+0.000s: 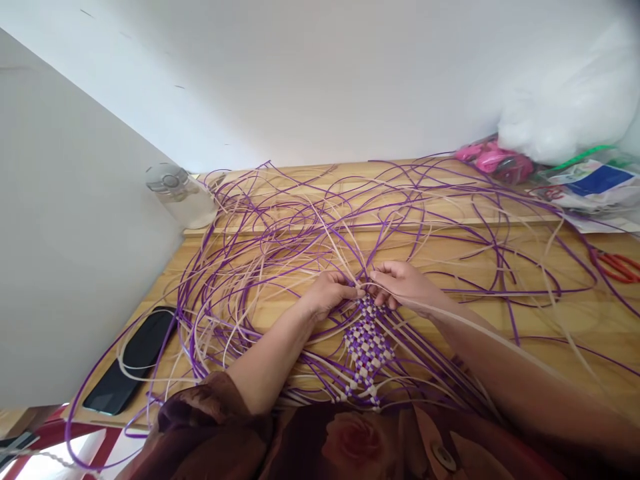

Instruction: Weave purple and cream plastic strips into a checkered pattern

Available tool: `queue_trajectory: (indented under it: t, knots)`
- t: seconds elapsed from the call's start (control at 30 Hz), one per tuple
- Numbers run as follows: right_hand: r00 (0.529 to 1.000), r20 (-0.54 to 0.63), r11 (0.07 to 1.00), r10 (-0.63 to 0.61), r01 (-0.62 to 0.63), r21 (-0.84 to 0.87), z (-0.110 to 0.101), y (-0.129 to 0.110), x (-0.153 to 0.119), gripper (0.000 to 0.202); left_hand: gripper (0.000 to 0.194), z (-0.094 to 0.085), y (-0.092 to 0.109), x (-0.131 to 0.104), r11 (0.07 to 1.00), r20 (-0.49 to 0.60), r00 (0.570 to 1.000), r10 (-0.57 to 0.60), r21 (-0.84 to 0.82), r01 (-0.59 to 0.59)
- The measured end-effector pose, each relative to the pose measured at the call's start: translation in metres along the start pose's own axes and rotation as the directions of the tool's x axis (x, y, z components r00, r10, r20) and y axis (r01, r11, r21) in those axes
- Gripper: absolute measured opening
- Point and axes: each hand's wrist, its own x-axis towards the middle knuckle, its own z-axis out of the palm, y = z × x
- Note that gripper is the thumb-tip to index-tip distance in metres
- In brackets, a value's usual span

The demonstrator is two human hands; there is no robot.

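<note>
A piece of purple and cream weaving (369, 347) lies on the wooden table in front of me, its checkered knots narrowing toward the far end. My left hand (333, 293) pinches the weaving's far tip from the left, thumb pressed on the cream strands. At the right of the same tip, my right hand (403, 285) has thumb and forefinger closed on a thin cream strand (450, 310), which runs back over my right forearm. Long loose purple and cream strands (280, 220) fan out from the weaving across the table. The exact knot under my fingertips is partly hidden.
A black phone (133, 360) lies at the left, crossed by strands. A clear bottle (183, 197) stands at the back left. Orange-handled pliers (617, 265), a pink item in plastic (495, 160) and a white plastic bag (570, 113) are at the right. Walls rise behind and left.
</note>
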Motion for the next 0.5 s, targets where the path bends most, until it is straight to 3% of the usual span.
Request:
queue_trajectory:
  t: [0.2, 0.3, 0.37, 0.43, 0.5]
  knots:
    - [0.994, -0.111, 0.995, 0.005, 0.006, 0.104, 0.008, 0.006, 0.007, 0.018, 0.036, -0.001, 0.001, -0.005, 0.996, 0.169, 0.983, 0.075, 0.04, -0.083]
    - [0.951, -0.268, 0.986, -0.153, 0.165, 0.022, 0.012, 0.015, 0.008, 0.029, 0.039, -0.001, 0.001, -0.005, 0.999, 0.128, 0.992, 0.017, 0.029, -0.021]
    - [0.873, -0.288, 0.917, -0.394, 0.352, -0.187, 0.014, 0.019, 0.005, 0.02, 0.041, -0.001, 0.0, -0.003, 1.0, 0.093, 0.995, -0.018, -0.01, 0.019]
    - [0.77, -0.19, 0.763, -0.609, 0.503, -0.407, 0.011, 0.018, -0.002, 0.011, 0.042, -0.001, -0.002, -0.001, 0.999, 0.073, 0.997, -0.026, -0.041, 0.029]
    - [0.657, -0.134, 0.601, -0.742, 0.564, -0.566, -0.003, 0.008, -0.012, 0.015, 0.041, -0.001, -0.003, 0.001, 0.998, 0.046, 0.999, -0.023, -0.051, 0.025]
